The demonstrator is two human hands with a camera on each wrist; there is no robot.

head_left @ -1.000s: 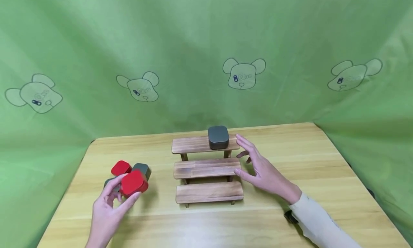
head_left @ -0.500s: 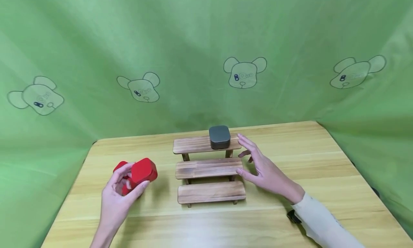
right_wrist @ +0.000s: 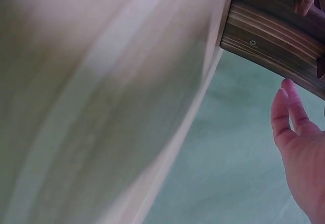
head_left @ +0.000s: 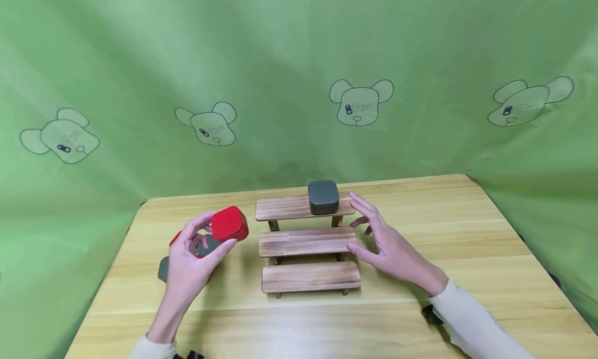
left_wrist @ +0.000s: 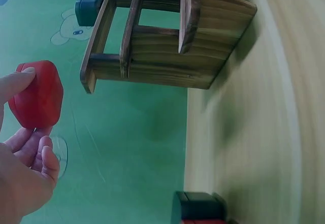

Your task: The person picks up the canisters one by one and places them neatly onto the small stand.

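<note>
The red box [head_left: 228, 225] is in the air above the table [head_left: 299, 328], at between nine and ten o'clock from the wooden stand [head_left: 308, 243], and apart from it. The left hand [head_left: 193, 263] carries it, its thumb and fingers pinching the sides. Toward eight o'clock from this box, a small group of red and grey boxes [head_left: 163, 269] lies on the table, partly hidden from me by the hand. On the top shelf of the stand, at one o'clock from its middle, sits a grey box [head_left: 323, 197]. At three o'clock is the right hand [head_left: 392, 250], holding nothing, thumb spread from the slightly bent fingers. Their tips are at the stand's end; whether they touch it, I cannot tell. At twelve o'clock, behind everything, hangs a green cloth [head_left: 280, 63] with printed animal heads.
</note>
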